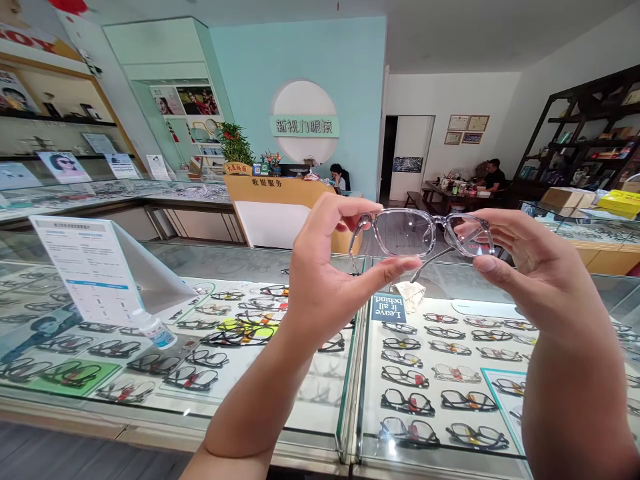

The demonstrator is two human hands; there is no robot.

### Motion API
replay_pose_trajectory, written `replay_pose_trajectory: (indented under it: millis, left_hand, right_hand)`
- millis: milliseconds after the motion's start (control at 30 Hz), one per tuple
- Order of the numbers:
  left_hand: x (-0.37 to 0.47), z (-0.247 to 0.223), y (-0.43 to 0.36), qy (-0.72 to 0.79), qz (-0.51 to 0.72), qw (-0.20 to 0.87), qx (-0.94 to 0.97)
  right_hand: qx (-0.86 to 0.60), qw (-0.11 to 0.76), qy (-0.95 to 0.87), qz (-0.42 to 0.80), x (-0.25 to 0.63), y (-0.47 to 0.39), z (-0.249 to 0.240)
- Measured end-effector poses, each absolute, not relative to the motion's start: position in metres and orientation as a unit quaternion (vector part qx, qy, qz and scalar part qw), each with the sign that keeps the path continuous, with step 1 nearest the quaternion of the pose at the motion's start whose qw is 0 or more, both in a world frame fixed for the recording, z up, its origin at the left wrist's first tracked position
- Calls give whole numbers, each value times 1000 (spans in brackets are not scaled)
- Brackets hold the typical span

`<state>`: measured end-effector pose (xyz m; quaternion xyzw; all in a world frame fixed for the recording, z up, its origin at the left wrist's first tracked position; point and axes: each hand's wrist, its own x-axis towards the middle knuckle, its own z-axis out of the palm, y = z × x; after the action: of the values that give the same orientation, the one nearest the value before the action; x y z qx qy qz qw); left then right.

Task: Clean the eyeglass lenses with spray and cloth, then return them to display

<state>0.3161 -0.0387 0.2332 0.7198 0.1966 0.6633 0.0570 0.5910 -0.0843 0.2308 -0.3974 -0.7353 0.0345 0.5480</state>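
A pair of eyeglasses [436, 220] with a clear, greyish frame is held up in the air between my two hands, above the glass counter. My left hand [333, 257] pinches the rim on the left side, thumb below and fingers above. On the other side, my right hand [537, 263] grips the right lens and rim between thumb and fingers. One temple arm hangs down behind the lenses, near my left thumb. Below, several rows of spectacle frames [407, 402] lie inside the glass display case [367, 460].
A white bottle [156, 329] and a folded paper sign [90, 273] stand on the counter at left. A crumpled cloth [411, 295] lies beyond my hands. Farther back are a cashier desk [280, 220], two seated people, and boxes [567, 200] on the right counter.
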Motion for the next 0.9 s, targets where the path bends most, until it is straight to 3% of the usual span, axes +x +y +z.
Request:
replay_pose_trajectory:
  millis: [500,900]
  left_hand:
    - [302,237,15,219,593,258,731]
    - [306,234,14,224,597,237,733]
  right_hand:
    - [-375,596,-706,-78,567,-85,234]
    - [-366,601,-707,-69,569,-86,235]
